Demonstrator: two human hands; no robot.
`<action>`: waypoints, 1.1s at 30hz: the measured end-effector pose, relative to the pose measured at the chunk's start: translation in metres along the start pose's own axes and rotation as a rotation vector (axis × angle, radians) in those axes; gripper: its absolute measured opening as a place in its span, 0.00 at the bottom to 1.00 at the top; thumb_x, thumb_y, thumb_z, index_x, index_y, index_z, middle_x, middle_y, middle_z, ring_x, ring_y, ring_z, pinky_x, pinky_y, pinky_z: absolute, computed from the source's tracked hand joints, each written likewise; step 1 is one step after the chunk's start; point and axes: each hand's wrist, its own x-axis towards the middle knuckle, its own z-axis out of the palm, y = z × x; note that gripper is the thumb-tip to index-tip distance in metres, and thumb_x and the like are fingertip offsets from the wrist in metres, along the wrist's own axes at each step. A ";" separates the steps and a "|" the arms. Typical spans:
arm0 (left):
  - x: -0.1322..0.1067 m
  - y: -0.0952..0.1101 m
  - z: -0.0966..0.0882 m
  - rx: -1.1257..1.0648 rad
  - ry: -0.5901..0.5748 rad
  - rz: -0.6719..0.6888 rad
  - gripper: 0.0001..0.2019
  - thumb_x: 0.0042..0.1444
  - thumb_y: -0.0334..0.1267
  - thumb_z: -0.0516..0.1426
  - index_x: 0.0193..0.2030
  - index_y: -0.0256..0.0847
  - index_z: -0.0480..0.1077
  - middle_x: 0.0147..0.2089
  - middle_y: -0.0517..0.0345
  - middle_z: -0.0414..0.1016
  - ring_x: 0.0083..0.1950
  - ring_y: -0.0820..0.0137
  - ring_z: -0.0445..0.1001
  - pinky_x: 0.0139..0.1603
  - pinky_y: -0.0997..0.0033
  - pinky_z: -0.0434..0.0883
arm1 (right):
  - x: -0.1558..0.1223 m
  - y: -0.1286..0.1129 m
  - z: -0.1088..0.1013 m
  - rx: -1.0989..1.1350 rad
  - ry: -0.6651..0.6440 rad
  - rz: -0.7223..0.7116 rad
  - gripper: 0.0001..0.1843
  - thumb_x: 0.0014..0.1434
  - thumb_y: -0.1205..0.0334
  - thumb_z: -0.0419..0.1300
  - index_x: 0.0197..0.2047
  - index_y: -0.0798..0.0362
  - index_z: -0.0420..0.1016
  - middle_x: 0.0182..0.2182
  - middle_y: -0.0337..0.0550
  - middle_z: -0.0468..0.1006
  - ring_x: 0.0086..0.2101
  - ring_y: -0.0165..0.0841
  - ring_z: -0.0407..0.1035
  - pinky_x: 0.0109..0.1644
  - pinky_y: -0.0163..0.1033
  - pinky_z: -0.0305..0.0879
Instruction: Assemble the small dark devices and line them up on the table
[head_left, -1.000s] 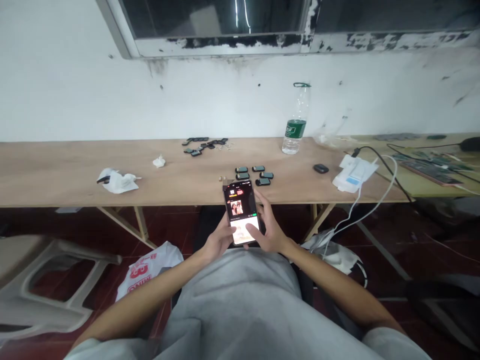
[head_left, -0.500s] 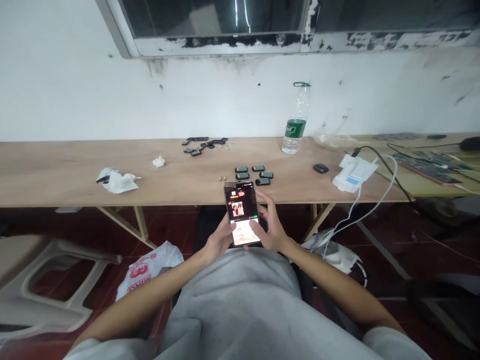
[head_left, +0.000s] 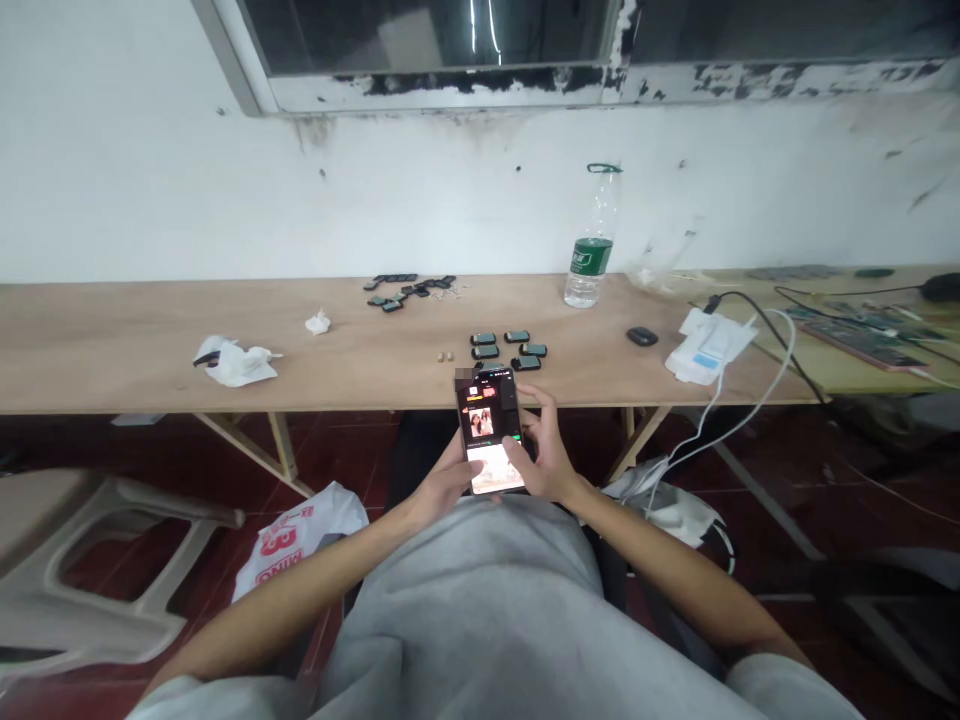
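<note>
A lit smartphone [head_left: 491, 425] is held upright above my lap, just in front of the table's near edge. My left hand [head_left: 445, 480] grips its left side, the thumb on the lower part of the screen. Around the right side my right hand [head_left: 549, 455] is closed, with its thumb on the glass near the middle. The screen is dark on top with a small picture and bright white below. Right behind the phone, several small black casings with grey-green faces [head_left: 485, 352] lie on the wooden table [head_left: 135, 345]. The phone's top partly covers one of them.
Two tiny brass-coloured pieces [head_left: 445, 357] lie left of the casings, with more black parts [head_left: 411, 290] near the wall. A water bottle [head_left: 589, 255], a dark oval case [head_left: 642, 337] and a white box with cables [head_left: 709, 348] stand rightward. Crumpled tissues [head_left: 240, 362] lie left; a stool [head_left: 112, 560] stands below.
The phone has shifted slightly right and down in my hands. My left thumb has moved a little lower on the screen, and my right thumb has moved slightly up.
</note>
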 end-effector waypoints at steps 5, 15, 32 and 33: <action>0.001 -0.001 0.000 -0.011 -0.013 0.030 0.38 0.55 0.35 0.63 0.73 0.48 0.58 0.58 0.45 0.74 0.50 0.53 0.77 0.37 0.62 0.78 | -0.002 0.004 -0.002 0.034 -0.035 0.026 0.38 0.69 0.37 0.51 0.70 0.47 0.40 0.49 0.52 0.76 0.37 0.41 0.74 0.42 0.51 0.73; 0.001 0.004 0.000 0.002 -0.012 0.076 0.41 0.52 0.32 0.61 0.74 0.49 0.56 0.55 0.46 0.74 0.44 0.59 0.75 0.35 0.63 0.78 | 0.000 0.001 -0.009 0.056 -0.160 -0.013 0.48 0.67 0.33 0.52 0.76 0.48 0.33 0.61 0.58 0.69 0.53 0.48 0.72 0.57 0.58 0.70; 0.002 0.002 0.000 -0.015 -0.009 0.101 0.41 0.53 0.32 0.60 0.75 0.49 0.54 0.58 0.46 0.73 0.43 0.61 0.76 0.35 0.64 0.77 | -0.002 0.004 -0.005 0.125 -0.138 0.016 0.45 0.69 0.44 0.56 0.77 0.46 0.33 0.67 0.58 0.63 0.64 0.49 0.64 0.66 0.60 0.63; 0.002 0.002 0.000 -0.013 -0.011 0.099 0.40 0.53 0.32 0.60 0.74 0.49 0.55 0.59 0.46 0.73 0.43 0.60 0.76 0.35 0.64 0.78 | -0.002 0.005 -0.006 0.144 -0.122 0.032 0.44 0.70 0.44 0.56 0.76 0.46 0.35 0.65 0.58 0.66 0.62 0.49 0.66 0.64 0.60 0.65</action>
